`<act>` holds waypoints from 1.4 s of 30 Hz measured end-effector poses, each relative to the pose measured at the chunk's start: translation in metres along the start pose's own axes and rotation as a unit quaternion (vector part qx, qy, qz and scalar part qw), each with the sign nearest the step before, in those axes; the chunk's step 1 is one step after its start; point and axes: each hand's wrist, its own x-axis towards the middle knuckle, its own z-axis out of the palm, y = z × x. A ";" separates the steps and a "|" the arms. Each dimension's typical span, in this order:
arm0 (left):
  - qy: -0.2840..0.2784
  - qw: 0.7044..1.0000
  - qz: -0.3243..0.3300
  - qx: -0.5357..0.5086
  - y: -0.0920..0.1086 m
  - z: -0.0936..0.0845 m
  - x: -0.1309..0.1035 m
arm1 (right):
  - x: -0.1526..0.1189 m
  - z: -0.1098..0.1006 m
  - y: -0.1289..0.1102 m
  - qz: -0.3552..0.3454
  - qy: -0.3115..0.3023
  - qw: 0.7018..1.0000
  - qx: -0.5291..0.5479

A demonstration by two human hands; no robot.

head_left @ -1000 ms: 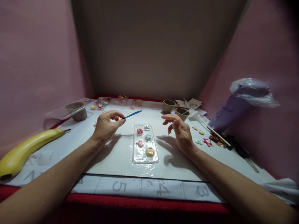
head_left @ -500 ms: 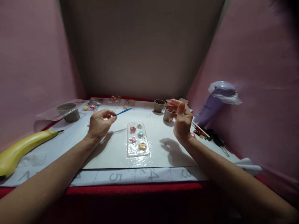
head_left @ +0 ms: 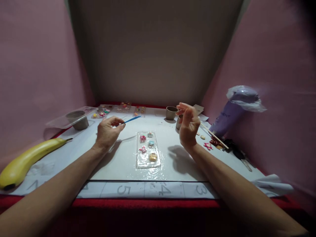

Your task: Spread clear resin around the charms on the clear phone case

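Observation:
A clear, glossy phone case [head_left: 148,161] lies on the white sheet [head_left: 118,169], with several small charms on it, among them a yellow one [head_left: 153,157] and a blue one [head_left: 151,143]. My left hand [head_left: 108,133] is closed on a thin blue stick [head_left: 132,119], raised to the left of the case, its tip pointing right. To the right of the case my right hand [head_left: 189,126] is held up with its fingers bent and apart, holding nothing that shows. It partly hides a grey cup [head_left: 178,123].
A yellow banana [head_left: 32,158] and a grey cup with a clear lid [head_left: 81,121] are at left. Charm-covered pieces [head_left: 124,107] and another cup [head_left: 171,113] stand at the back. At right are a purple bag [head_left: 225,117], a wooden stick [head_left: 214,135] and loose charms [head_left: 208,146].
The whole view has shifted slightly, so things on the table appear further right. My right hand has moved left relative to them, uncovering more charms. My left hand still holds the blue stick.

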 end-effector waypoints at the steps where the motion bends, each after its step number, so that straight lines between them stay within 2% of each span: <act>1: 0.000 1.000 -0.004 0.001 0.001 0.000 0.000 | -0.008 -0.001 0.003 -0.004 -0.023 1.000 0.001; 4: 0.007 1.000 -0.012 -0.010 0.005 -0.001 0.001 | -0.025 -0.002 0.005 -0.057 -0.069 0.996 0.005; 7: 0.042 0.998 -0.029 -0.040 0.007 -0.003 0.004 | -0.028 -0.002 0.004 -0.093 -0.087 0.992 -0.005; 11: 0.084 0.989 -0.044 -0.110 0.008 -0.009 0.010 | -0.025 -0.002 0.008 -0.069 -0.071 0.995 -0.015; 14: 0.120 0.975 -0.082 -0.167 0.011 -0.018 0.016 | -0.022 -0.003 0.016 -0.055 -0.054 0.996 -0.034; 19: 0.138 0.941 -0.169 -0.261 0.026 -0.042 0.025 | -0.022 -0.004 0.022 -0.050 -0.059 0.996 -0.043; 22: 0.162 0.893 -0.247 -0.339 0.039 -0.058 0.030 | -0.024 -0.005 0.021 -0.053 -0.071 0.996 -0.029; 24: 0.181 0.864 -0.274 -0.381 0.046 -0.068 0.033 | -0.024 -0.005 0.020 -0.052 -0.072 0.996 -0.019; 27: 0.194 0.854 -0.281 -0.393 0.056 -0.079 0.038 | -0.024 -0.005 0.019 -0.057 -0.070 0.996 -0.001; 29: 0.198 0.857 -0.270 -0.391 0.061 -0.081 0.041 | -0.025 -0.004 0.018 -0.059 -0.070 0.996 0.005; 32: 0.193 0.857 -0.267 -0.397 0.068 -0.071 0.045 | -0.025 -0.003 0.016 -0.062 -0.074 0.995 0.001; 34: 0.150 0.855 -0.287 -0.405 0.071 -0.055 0.048 | -0.026 -0.003 0.016 -0.069 -0.079 0.994 -0.002; 36: 0.148 0.856 -0.294 -0.399 0.074 -0.036 0.051 | -0.026 -0.004 0.016 -0.077 -0.082 0.994 -0.001; 39: 0.105 0.869 -0.297 -0.381 0.074 -0.009 0.052 | -0.025 -0.004 0.016 -0.081 -0.084 0.993 -0.009; 42: 0.098 0.875 -0.290 -0.375 0.067 0.011 0.047 | -0.025 -0.005 0.016 -0.078 -0.089 0.993 -0.023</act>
